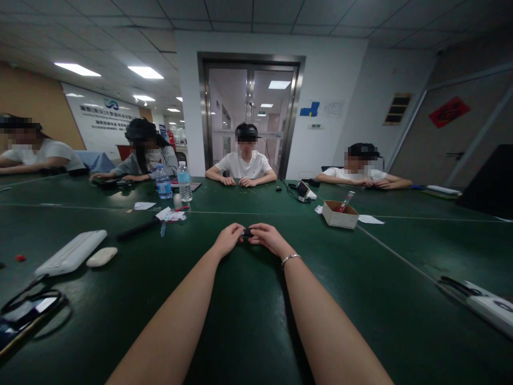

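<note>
Head view: both hands meet over the green tabletop point(256, 321), well this side of the cardboard box point(340, 214) and to its left. Left hand point(228, 239) and right hand point(267, 238) pinch a small black part point(247, 233) between them, fingers closed on its two ends, held just above or on the tabletop; can't tell which. Most of the part is hidden by the fingertips, so shape is unclear.

Judgement: tiny and light, probably rigid plastic or metal, easy to drop or flick away. Fingertip pinch at both ends looks like the only workable hold; no room for a full grip. Dark part over a dark surface means it'd be hard to spot if it slips.

Left of the box: two water bottles point(184, 182), paper scraps point(170, 215). Farther left, nearer the camera: a white flat case point(72, 252). Other people sit along the far edge beyond the box, hands on their own work.
</note>
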Tool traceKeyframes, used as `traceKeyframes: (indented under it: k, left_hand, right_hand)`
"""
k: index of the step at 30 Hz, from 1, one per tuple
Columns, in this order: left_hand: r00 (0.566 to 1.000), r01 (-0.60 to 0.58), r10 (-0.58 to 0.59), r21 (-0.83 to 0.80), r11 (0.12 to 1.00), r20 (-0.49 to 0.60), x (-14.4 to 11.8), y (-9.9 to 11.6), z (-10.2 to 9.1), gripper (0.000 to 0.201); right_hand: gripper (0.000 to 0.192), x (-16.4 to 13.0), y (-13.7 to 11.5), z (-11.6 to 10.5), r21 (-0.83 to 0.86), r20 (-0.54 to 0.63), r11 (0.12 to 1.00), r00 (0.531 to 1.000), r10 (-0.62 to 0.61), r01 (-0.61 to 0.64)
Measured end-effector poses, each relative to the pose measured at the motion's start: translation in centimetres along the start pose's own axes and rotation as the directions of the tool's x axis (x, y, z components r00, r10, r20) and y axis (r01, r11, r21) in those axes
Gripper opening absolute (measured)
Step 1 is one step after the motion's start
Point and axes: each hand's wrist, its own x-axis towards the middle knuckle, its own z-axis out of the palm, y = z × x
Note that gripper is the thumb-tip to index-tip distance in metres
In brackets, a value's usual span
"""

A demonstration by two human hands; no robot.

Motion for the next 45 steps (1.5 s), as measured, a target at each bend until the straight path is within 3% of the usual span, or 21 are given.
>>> traceKeyframes:
  k: [13, 20, 24, 29, 35, 45]
  left_hand:
    - [1.000, -0.018, 0.017, -0.078, 0.997, -0.021, 0.01, 0.32, 0.05, 0.025]
    - [0.999, 0.027, -0.029, -0.067, 0.997, -0.027, -0.02, 0.38, -0.07, 0.039]
    - [1.000, -0.018, 0.016, -0.066, 0.998, -0.018, -0.07, 0.41, -0.09, 0.027]
    - [0.998, 0.030, -0.034, -0.078, 0.997, -0.052, -0.24, 0.78, -0.12, 0.030]
    - [0.997, -0.055, 0.052, -0.048, 0.997, -0.056, -0.35, 0.58, -0.10, 0.028]
    - [0.994, -0.092, 0.090, -0.032, 0.995, -0.064, -0.28, 0.53, -0.10, 0.029]
  right_hand:
    - [0.016, -0.07, -0.04, 0.00, -0.004, -0.002, 1.000, 1.000, -0.008, 0.008]
    - [0.016, -0.13, -0.12, 0.04, 0.007, -0.005, 1.000, 1.000, -0.006, 0.006]
    - [0.015, -0.16, -0.13, 0.03, -0.003, 0.002, 1.000, 1.000, -0.011, 0.011]
    - [0.015, -0.21, -0.22, 0.11, -0.011, -0.004, 1.000, 1.000, -0.008, 0.008]
    - [0.014, -0.34, -0.32, 0.23, -0.016, -0.014, 1.000, 1.000, -0.006, 0.006]
    - [0.014, -0.16, -0.15, 0.10, 0.001, -0.009, 1.000, 1.000, -0.009, 0.009]
